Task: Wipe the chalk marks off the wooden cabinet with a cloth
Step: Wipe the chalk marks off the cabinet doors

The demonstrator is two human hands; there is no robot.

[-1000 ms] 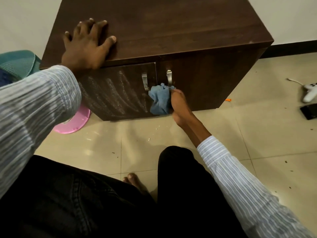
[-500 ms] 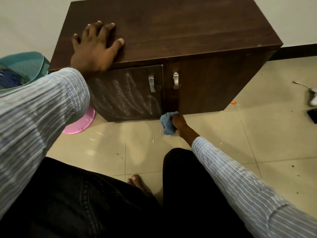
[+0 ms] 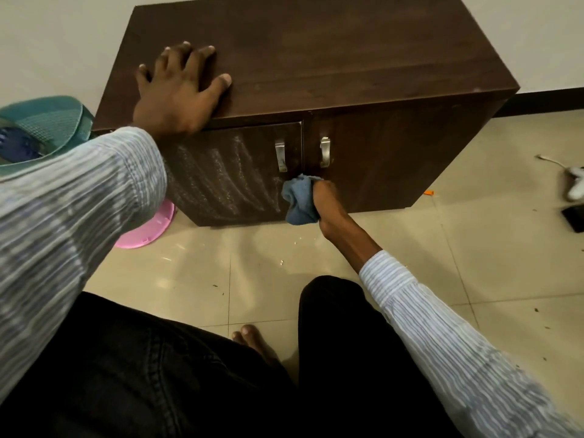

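A dark brown wooden cabinet (image 3: 331, 55) stands against the wall, with two doors and two metal handles (image 3: 281, 156). White chalk marks (image 3: 221, 184) in slanted streaks cover the left door. My left hand (image 3: 177, 93) lies flat on the cabinet's top near its front left edge, fingers spread. My right hand (image 3: 327, 205) grips a bunched blue cloth (image 3: 298, 200) and presses it against the lower part of the doors, just below the handles, at the right end of the chalk.
A pink plastic lid (image 3: 148, 229) lies on the tiled floor by the cabinet's left corner, with a teal mesh basket (image 3: 41, 124) further left. At the right lie a white controller (image 3: 576, 184) with cable and a dark phone (image 3: 575, 218). My knees and bare toes (image 3: 249, 335) are below.
My right hand swept the cloth down from beside the handles to the floor below the doors, then came back up onto the lower door edge. My left hand stayed on the top.
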